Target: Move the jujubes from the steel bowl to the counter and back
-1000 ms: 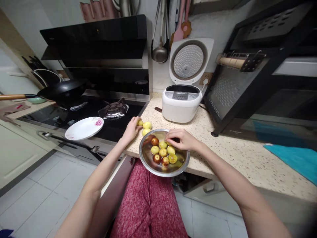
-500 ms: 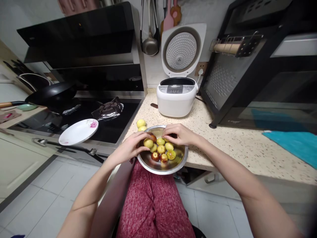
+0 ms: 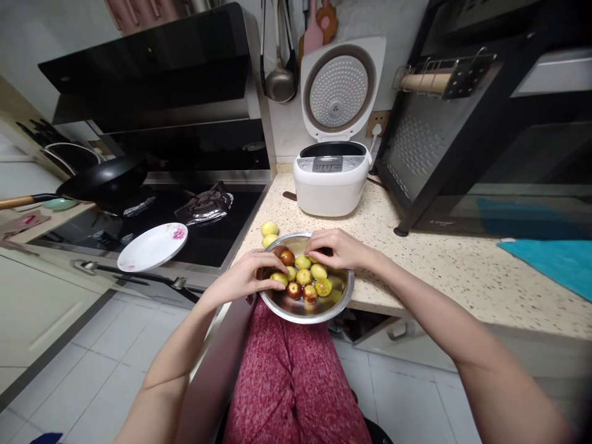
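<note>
Across the speckled table (image 3: 416, 265), the left hand (image 3: 245, 274) is curving round a green fruit (image 3: 279, 279) inside the bowl (image 3: 306, 319), its grip unclear. Two loose fruits (image 3: 269, 229) are lying just outside, most (image 3: 304, 277) are already sitting inside, and the right hand (image 3: 340, 250) is curling over the rim, any hold hidden.

Right hand (image 3: 340, 248) and left hand (image 3: 243, 273) covering parts of the bowl (image 3: 306, 319) now; wok handle (image 3: 18, 201) running out of view, cooker display (image 3: 327, 164) too small to read!

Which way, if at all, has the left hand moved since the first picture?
Yes: judged against the cooker, the left hand has moved rightward and nearer the camera, to the bowl.
</note>
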